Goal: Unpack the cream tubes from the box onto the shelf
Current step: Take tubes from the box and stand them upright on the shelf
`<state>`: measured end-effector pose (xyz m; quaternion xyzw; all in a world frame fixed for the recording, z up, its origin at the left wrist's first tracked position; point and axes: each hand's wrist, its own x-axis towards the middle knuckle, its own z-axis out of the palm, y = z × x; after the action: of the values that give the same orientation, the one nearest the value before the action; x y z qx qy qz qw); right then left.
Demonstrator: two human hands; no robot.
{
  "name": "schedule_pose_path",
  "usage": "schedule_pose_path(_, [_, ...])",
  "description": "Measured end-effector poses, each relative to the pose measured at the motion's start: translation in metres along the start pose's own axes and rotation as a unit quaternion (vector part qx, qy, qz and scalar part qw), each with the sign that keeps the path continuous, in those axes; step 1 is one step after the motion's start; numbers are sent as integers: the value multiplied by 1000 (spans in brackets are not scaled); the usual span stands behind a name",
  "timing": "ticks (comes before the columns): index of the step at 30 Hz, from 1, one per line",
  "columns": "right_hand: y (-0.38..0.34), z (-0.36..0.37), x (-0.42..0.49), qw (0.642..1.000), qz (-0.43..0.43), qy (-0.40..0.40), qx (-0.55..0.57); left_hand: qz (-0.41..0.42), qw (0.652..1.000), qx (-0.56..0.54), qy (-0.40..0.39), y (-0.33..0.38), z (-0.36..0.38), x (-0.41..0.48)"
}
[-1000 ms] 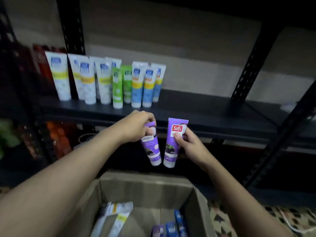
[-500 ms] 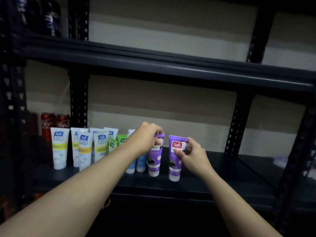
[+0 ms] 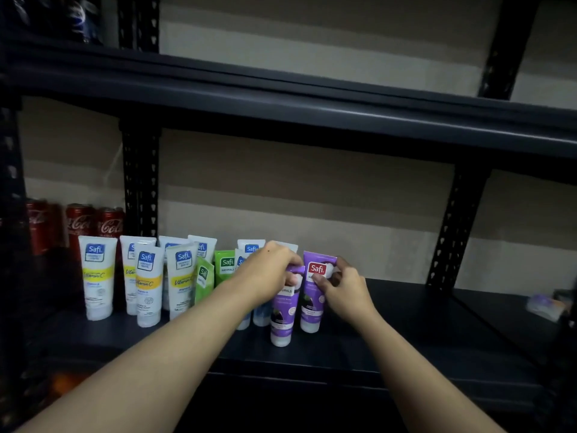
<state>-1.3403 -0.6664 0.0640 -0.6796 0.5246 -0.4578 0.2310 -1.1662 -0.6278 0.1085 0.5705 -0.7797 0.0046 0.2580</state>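
Observation:
Two purple cream tubes stand cap-down on the dark shelf [image 3: 390, 335]. My left hand [image 3: 268, 273] grips the top of the left purple tube [image 3: 282, 314]. The right purple tube [image 3: 312, 303], with a red Safi label, is pinched at its top by my right hand [image 3: 342, 287]. To their left stands a row of several tubes: white and yellow tubes [image 3: 96, 276], green tubes [image 3: 223, 265] and blue tubes [image 3: 249, 248] partly hidden behind my left hand. The box is out of view.
Red cola cans [image 3: 93, 223] stand at the back left of the shelf. A black upright post [image 3: 140, 182] rises behind the tubes, another [image 3: 456, 229] at the right. An upper shelf [image 3: 281, 104] runs overhead. A small blurred packet [image 3: 546, 304] lies far right.
Both hands rose from above the box to the shelf with the purple tubes, which now rest cap-down beside the blue tubes. The view tilted up and the box left the frame.

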Motion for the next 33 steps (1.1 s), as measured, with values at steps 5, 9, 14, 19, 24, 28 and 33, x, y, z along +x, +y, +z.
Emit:
schedule_pose_path(5, [7, 14, 2, 1000, 14, -2, 17, 23, 998, 50, 18, -10, 0, 5])
schedule_pose_path(9, [3, 16, 2, 1000, 4, -22, 7, 15, 1000, 2, -15, -17, -1, 10])
schedule_pose_path(14, [4, 12, 6, 1000, -13, 15, -3, 27, 999, -19, -21, -21, 4, 15])
schedule_pose_path(19, [-3, 7, 7, 997, -30, 43, -51, 15, 999, -24, -17, -28, 5, 18])
schedule_pose_path(24, [-10, 10, 11, 991, -13, 53, -118, -23, 1000, 21, 3, -27, -3, 19])
schedule_pose_path(28, [-10, 12, 9, 989, -22, 63, -135, -63, 998, 31, 3, -19, -6, 18])
schedule_pose_path(33, [-9, 14, 8, 985, -44, 62, -157, -64, 996, 52, 15, -14, -5, 15])
